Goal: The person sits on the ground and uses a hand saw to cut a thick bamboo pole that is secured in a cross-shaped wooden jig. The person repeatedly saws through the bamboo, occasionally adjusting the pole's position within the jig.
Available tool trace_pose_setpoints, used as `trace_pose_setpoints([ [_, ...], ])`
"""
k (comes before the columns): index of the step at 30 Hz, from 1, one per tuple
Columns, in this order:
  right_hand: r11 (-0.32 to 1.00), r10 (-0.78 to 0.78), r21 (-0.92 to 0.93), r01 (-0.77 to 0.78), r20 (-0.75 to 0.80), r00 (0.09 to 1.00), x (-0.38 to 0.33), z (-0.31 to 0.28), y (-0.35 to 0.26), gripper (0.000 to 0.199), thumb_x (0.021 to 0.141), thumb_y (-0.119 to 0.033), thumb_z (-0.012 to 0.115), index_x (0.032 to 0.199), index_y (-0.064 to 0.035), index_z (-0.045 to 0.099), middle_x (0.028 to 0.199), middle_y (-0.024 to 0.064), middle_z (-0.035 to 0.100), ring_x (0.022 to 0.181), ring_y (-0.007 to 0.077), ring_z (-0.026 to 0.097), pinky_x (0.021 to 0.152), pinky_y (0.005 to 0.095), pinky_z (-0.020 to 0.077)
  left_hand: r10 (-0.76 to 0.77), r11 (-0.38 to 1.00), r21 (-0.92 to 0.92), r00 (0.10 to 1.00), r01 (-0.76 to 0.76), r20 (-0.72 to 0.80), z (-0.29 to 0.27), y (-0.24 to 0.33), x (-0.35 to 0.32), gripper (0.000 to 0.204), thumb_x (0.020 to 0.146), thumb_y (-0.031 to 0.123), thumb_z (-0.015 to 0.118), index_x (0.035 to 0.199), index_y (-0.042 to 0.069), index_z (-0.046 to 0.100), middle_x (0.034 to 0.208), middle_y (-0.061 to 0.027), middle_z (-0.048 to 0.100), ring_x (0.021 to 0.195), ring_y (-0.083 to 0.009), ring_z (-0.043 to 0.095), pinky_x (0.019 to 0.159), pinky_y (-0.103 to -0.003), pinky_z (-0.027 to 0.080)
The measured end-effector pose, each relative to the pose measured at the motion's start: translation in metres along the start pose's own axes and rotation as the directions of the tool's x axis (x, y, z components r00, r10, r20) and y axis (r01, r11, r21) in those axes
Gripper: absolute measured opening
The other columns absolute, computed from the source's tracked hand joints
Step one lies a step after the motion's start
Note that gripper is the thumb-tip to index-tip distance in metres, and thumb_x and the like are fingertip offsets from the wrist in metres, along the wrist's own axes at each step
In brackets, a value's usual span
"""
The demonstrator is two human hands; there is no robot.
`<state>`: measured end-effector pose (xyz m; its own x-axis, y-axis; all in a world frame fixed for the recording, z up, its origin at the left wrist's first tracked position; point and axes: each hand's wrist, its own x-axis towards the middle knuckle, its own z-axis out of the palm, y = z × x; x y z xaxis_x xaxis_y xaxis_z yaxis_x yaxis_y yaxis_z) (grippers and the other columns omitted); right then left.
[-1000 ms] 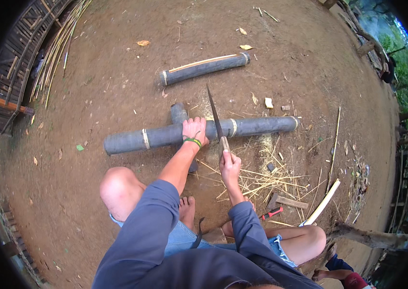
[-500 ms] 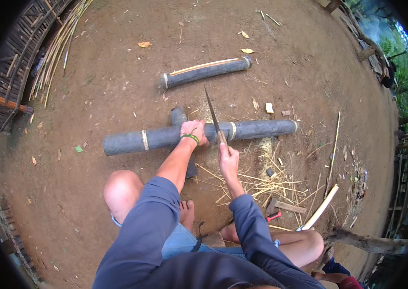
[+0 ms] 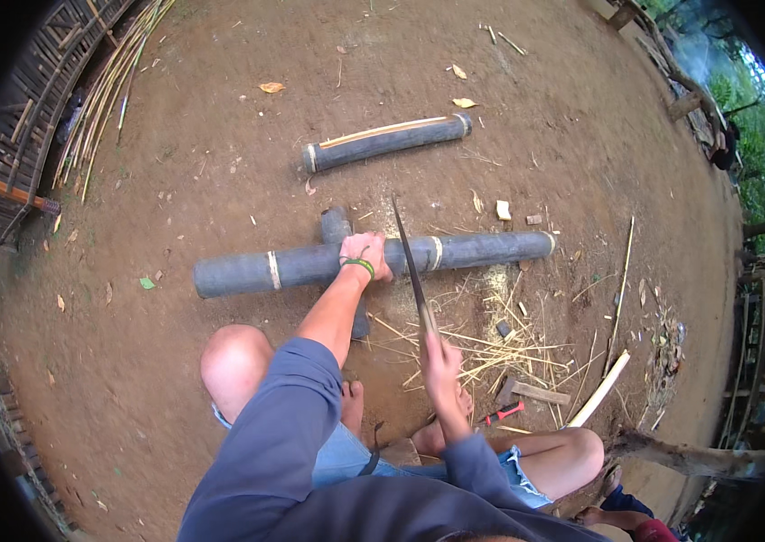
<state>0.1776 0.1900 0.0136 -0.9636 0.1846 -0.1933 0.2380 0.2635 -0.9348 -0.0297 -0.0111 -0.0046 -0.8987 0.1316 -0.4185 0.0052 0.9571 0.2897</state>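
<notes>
On brown earth [image 3: 130, 361], the left hand [image 3: 365, 254] grips part-hidden bamboo [image 3: 242, 274], the right hand [image 3: 440, 363] a mostly covered saw handle [image 3: 429, 319].

Bamboo tube [image 3: 491, 247] lies crosswise on log [image 3: 335, 224]. Left grip [image 3: 365, 253] on tube by the crossing. Saw [image 3: 413, 273] in right grip [image 3: 439, 361] spans tube, right of left grip. Second tube [image 3: 391, 144] beyond. Sticks [image 3: 516, 346] right of log; hafted tool [image 3: 541, 393] nearer. Poles [image 3: 110, 95] far left.
</notes>
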Motion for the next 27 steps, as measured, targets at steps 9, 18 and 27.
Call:
trace_pose_setpoints([
  [9,0.99,0.068,0.122,-0.063,-0.034,0.997,0.097,0.015,-0.024,0.049,0.106,-0.035,0.059,0.073,0.0023,0.058,0.056,0.0066,0.046,0.052,0.0169,0.043,0.052,0.0375,0.0334,0.053,0.998,-0.031,0.998,-0.052,0.016,0.0,0.017,0.005,0.072,0.053,0.042,0.095,0.112,0.008,0.071,0.112,-0.0136,0.074,0.107,-0.0341,0.072,0.094,-0.045,0.058],
  [18,0.942,-0.314,-0.146,0.301,-0.081,0.946,0.077,0.01,0.006,0.03,0.106,-0.02,0.061,0.081,-0.0029,0.068,0.058,-0.0007,0.048,0.049,0.0117,0.042,0.047,0.0326,0.0302,0.079,0.996,-0.025,0.989,-0.083,-0.125,0.009,0.023,-0.002,0.063,0.056,0.04,0.093,0.108,0.011,0.075,0.111,-0.0123,0.077,0.105,-0.0316,0.074,0.094,-0.042,0.059],
  [27,0.987,0.046,-0.157,-0.047,-0.012,0.999,-0.055,-0.037,-0.002,0.046,0.106,-0.034,0.058,0.081,0.003,0.069,0.056,0.0013,0.05,0.049,0.0103,0.045,0.049,0.0316,0.034,0.019,1.0,-0.022,0.999,-0.018,0.027,-0.003,0.007,0.005,0.074,0.053,0.047,0.095,0.113,0.009,0.073,0.114,-0.0145,0.076,0.109,-0.035,0.072,0.096,-0.045,0.058],
])
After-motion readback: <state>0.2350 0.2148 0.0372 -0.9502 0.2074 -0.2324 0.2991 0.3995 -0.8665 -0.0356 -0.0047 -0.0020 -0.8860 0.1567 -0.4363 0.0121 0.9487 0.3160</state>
